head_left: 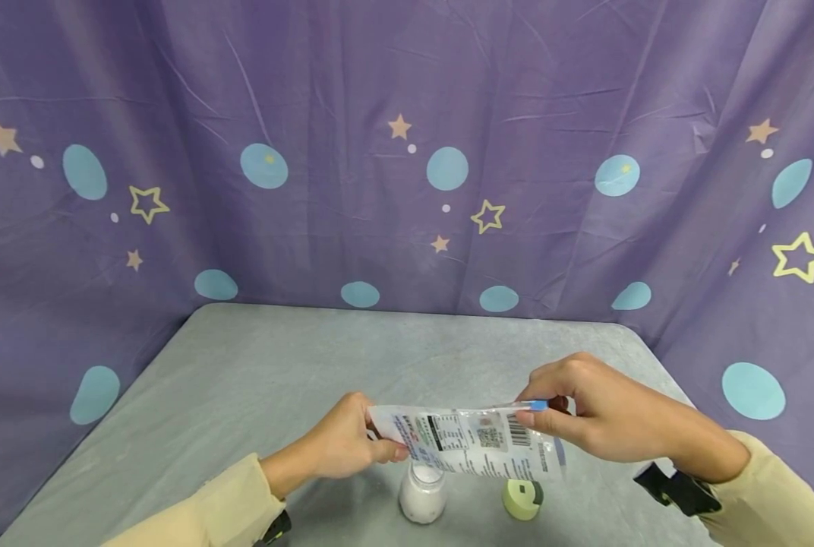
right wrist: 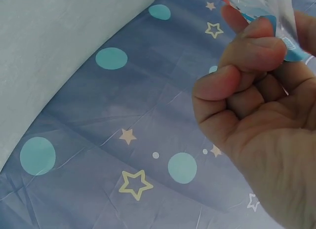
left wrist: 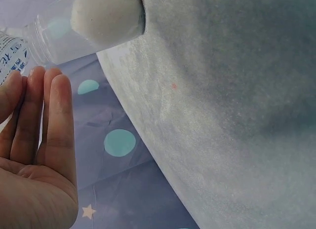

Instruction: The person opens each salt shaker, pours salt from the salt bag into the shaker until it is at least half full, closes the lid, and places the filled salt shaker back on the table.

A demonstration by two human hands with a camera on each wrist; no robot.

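A printed plastic packet [head_left: 465, 439] with a barcode and a QR code is stretched sideways between the two hands. At its left end, the left hand [head_left: 348, 441] pinches it between thumb and fingers. The right hand [head_left: 588, 410] grips the other end, by a blue corner. Below the packet's left part stands a clear jar [head_left: 422, 497], its mouth uncovered and right by the packet. White contents fill the lower part of the jar [left wrist: 106, 19] in the left wrist view. Whether anything flows from the packet cannot be seen.
A light green lid [head_left: 522, 501] rests on the table to the right of the jar, partly behind the packet. The grey cloth-covered table [head_left: 298, 357] reaches back to a purple curtain [head_left: 380, 91] with stars and blue dots, which also hangs at both sides.
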